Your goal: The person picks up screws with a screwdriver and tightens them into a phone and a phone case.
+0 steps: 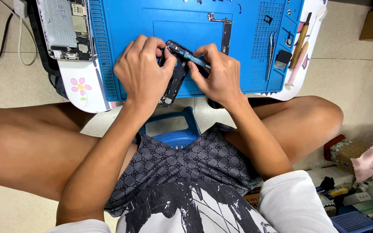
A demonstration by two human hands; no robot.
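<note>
A person sits over a blue rubber work mat (126, 26), both bare hands close together on a dark, stripped phone frame (172, 82) lying tilted on the mat between them. The left hand (143, 71) clamps the frame's near side, fingers curled over its upper edge. The right hand (219, 75) pinches a slim blue-handled screwdriver (195, 59) — its tip seems to meet the frame's top end, though the fingers hide the exact contact point.

Beyond the right hand lies a narrow dark circuit board (226, 36); further right, metal tweezers (272, 54) and a wooden-handled tool (302, 39). Beyond the left hand rests an opened silver phone back with exposed parts (65, 28).

Doing this well likely calls for the left hand to keep the frame pinned flat, and for the driver to stay square to the screw with light, steady pressure — a slip could mar the head.
</note>
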